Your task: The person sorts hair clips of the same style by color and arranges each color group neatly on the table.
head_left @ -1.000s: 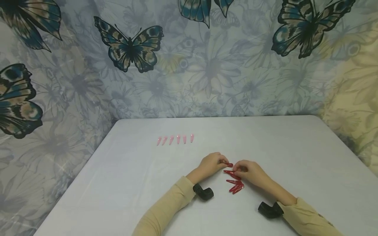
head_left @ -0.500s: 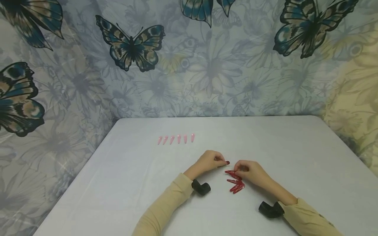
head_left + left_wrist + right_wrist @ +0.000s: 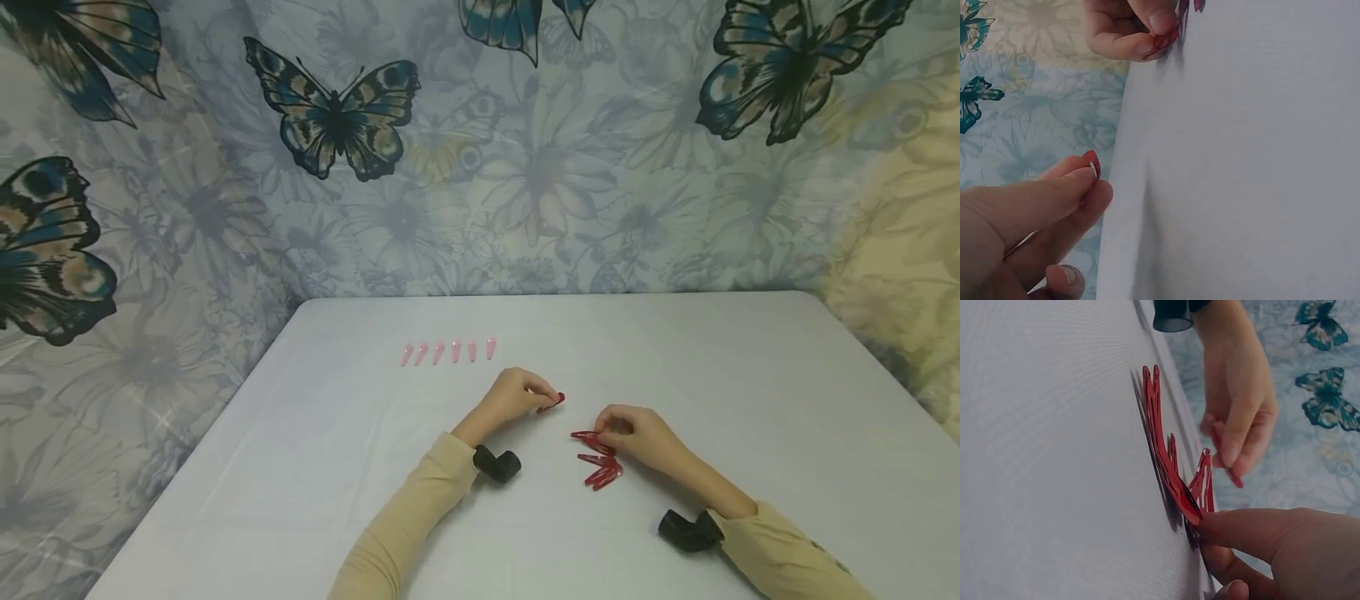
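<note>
My left hand [image 3: 512,400] pinches a red snap hair clip [image 3: 1235,479] between thumb and fingers, raised above the white table, left of the red pile. Most of that clip is covered by the fingers in the left wrist view. At the pile's far end, my right hand [image 3: 643,435] pinches the end of another red hair clip [image 3: 583,435]. Several more red hair clips [image 3: 602,477] lie fanned out just below it, their wide ends bunched together. Farther back on the left, several pink hair clips [image 3: 456,351] lie side by side in a spaced row.
A white cloth covers the table [image 3: 300,467]. Behind it hangs a butterfly-patterned curtain [image 3: 540,167], which also runs along both sides. Each wrist carries a black camera mount, the left one [image 3: 498,464] and the right one [image 3: 690,531], close over the tabletop.
My left hand has drawn a red hair clip away from the pile, moving left and back toward the pink row. My right hand has stayed at the red clips.
</note>
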Motion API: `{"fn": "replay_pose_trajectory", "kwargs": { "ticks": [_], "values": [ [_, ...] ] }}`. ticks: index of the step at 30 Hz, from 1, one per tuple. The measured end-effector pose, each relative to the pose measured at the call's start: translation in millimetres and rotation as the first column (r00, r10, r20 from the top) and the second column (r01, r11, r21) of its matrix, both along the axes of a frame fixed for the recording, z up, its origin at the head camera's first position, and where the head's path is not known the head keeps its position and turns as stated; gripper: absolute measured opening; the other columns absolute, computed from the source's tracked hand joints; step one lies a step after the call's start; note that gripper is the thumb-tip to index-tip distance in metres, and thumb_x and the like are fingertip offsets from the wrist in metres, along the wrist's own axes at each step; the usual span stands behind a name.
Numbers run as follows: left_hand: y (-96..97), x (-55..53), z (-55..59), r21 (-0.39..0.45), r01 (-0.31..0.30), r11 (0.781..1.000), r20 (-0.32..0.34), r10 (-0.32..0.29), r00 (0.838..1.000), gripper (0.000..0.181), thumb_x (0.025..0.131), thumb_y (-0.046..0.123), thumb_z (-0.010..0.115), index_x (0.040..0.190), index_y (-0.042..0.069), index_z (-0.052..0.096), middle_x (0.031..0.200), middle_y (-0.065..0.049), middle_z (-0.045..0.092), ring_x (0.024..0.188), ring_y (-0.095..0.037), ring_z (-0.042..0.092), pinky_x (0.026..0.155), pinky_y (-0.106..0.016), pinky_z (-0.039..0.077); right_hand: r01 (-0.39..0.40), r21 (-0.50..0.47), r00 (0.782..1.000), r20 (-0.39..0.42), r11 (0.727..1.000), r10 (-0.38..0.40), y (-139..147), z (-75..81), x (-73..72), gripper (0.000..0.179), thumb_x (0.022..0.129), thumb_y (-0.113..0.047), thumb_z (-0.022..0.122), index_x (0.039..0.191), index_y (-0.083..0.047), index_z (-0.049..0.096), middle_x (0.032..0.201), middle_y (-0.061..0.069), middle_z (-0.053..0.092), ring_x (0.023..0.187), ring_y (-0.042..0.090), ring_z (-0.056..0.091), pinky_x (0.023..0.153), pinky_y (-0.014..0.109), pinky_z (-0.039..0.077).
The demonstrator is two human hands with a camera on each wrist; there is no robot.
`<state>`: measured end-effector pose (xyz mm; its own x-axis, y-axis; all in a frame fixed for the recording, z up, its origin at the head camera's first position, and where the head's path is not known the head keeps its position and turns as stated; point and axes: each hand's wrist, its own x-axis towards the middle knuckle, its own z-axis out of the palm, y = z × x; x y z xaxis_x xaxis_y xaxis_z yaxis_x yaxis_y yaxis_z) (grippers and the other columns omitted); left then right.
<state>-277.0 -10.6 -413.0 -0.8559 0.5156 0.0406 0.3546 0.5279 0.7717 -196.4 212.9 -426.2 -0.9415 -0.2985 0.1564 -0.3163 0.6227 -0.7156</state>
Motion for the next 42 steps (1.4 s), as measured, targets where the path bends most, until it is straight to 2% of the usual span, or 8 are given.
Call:
{"fn": "replay_pose_trajectory", "kwargs": {
  "ticks": [7, 14, 18, 25, 29, 32, 37, 42],
  "values": [
    [-36.1, -10.0, 13.2, 0.043, -0.063, 0.997, 0.025, 0.062, 0.998, 0.018, 0.091, 0.022, 0.069, 0.099, 0.009, 0.079, 0.094, -0.009, 0.076, 0.083, -0.005, 0.057, 0.073, -0.019, 0.042, -0.004, -0.009, 1.000, -0.025, 1.000, 0.003, 0.2, -3.4, -0.1, 0.008, 0.084, -0.005, 0.071, 0.082, -0.011, 0.066, 0.075, -0.004, 0.062, 0.064, -0.002, 0.040, 0.058, 0.020, 0.036],
    [-86.3, -17.1, 22.7, -0.003, -0.100, 0.995, 0.012, 0.100, 0.995, 0.020, 0.091, 0.020, 0.068, 0.103, 0.006, 0.077, 0.107, -0.011, 0.074, 0.088, -0.008, 0.058, 0.076, -0.021, 0.043, 0.010, 0.016, 1.000, -0.016, 1.000, -0.010, 1.4, 0.7, -2.7, 0.010, 0.084, -0.004, 0.071, 0.082, -0.013, 0.067, 0.076, -0.004, 0.063, 0.067, -0.001, 0.041, 0.059, 0.020, 0.036],
    [-116.8, -21.0, 28.1, -0.113, -0.181, 0.977, 0.034, 0.186, 0.982, 0.019, 0.088, 0.020, 0.071, 0.100, 0.006, 0.078, 0.104, -0.010, 0.075, 0.089, -0.015, 0.062, 0.077, -0.025, 0.047, 0.010, 0.014, 1.000, -0.016, 1.000, -0.010, 1.5, 2.7, -4.1, 0.010, 0.084, -0.004, 0.071, 0.082, -0.013, 0.067, 0.077, -0.003, 0.063, 0.066, 0.000, 0.040, 0.059, 0.020, 0.036],
    [-169.8, -26.0, 36.1, -0.331, -0.239, 0.913, 0.105, 0.287, 0.952, 0.019, 0.086, 0.018, 0.074, 0.099, 0.005, 0.078, 0.104, -0.012, 0.075, 0.114, -0.032, 0.062, 0.100, -0.046, 0.047, 0.003, -0.002, 1.000, 0.005, 1.000, -0.003, 1.4, -0.7, -2.0, 0.010, 0.084, -0.004, 0.071, 0.082, -0.013, 0.067, 0.077, -0.003, 0.063, 0.066, -0.001, 0.040, 0.059, 0.020, 0.036],
    [-182.1, -27.7, 36.1, -0.363, -0.257, 0.896, 0.133, 0.323, 0.937, 0.019, 0.086, 0.019, 0.075, 0.099, 0.005, 0.077, 0.108, -0.012, 0.074, 0.117, -0.034, 0.060, 0.103, -0.048, 0.044, 0.014, 0.009, 1.000, 0.013, 1.000, -0.014, 1.5, -1.1, -1.5, 0.009, 0.085, -0.005, 0.071, 0.083, -0.013, 0.067, 0.077, -0.003, 0.063, 0.066, 0.000, 0.040, 0.059, 0.021, 0.035],
    [-186.9, -29.0, 34.0, -0.368, -0.237, 0.899, 0.153, 0.310, 0.938, 0.020, 0.085, 0.018, 0.075, 0.099, 0.004, 0.077, 0.108, -0.013, 0.074, 0.113, -0.032, 0.062, 0.102, -0.047, 0.045, 0.019, 0.018, 1.000, 0.012, 1.000, -0.019, 1.4, -1.8, -2.6, 0.009, 0.085, -0.006, 0.071, 0.083, -0.013, 0.067, 0.077, -0.003, 0.063, 0.066, 0.001, 0.040, 0.059, 0.021, 0.035],
    [-194.4, -29.3, 30.6, -0.365, -0.214, 0.906, 0.169, 0.290, 0.942, 0.021, 0.085, 0.016, 0.073, 0.100, 0.002, 0.075, 0.108, -0.014, 0.073, 0.102, -0.026, 0.064, 0.093, -0.040, 0.049, 0.027, 0.025, 0.999, 0.025, 0.999, -0.028, 0.4, -3.5, -2.7, 0.007, 0.086, -0.006, 0.070, 0.083, -0.012, 0.067, 0.076, -0.004, 0.063, 0.066, 0.001, 0.040, 0.058, 0.021, 0.035],
    [-200.5, -29.5, 29.5, -0.384, -0.259, 0.886, 0.166, 0.342, 0.925, 0.022, 0.085, 0.015, 0.073, 0.103, 0.002, 0.075, 0.106, -0.014, 0.073, 0.088, -0.018, 0.061, 0.078, -0.029, 0.049, 0.037, 0.026, 0.999, 0.023, 0.999, -0.038, -0.9, -3.7, -2.2, 0.007, 0.086, -0.007, 0.070, 0.082, -0.012, 0.067, 0.075, -0.005, 0.061, 0.064, 0.002, 0.039, 0.057, 0.021, 0.034]
  ]
}}
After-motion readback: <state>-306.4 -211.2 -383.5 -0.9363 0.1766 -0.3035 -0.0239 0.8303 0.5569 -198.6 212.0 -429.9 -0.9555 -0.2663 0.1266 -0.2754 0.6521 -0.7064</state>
